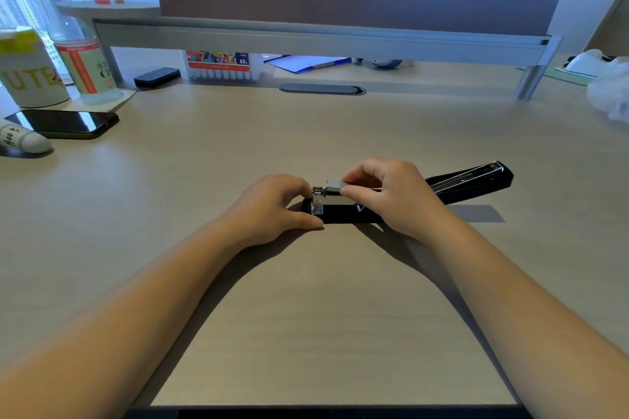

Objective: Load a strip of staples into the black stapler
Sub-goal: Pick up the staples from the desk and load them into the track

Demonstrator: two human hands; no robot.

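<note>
Now right hand (391, 196) pinching staple strip (335, 184), left hand (272, 207) steadying open black stapler (340, 213)

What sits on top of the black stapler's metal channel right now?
A short grey strip of staples rests on the black stapler, pinched by the right hand. The left hand steadies the front; the channel behind the staples is covered.

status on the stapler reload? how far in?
Done: the black stapler lies opened out flat, its lid swung back to the right. In hand: the right hand pinches the staple strip at the metal channel's front end while the left hand steadies the base. Left: seat the strip, then close the lid.
</note>
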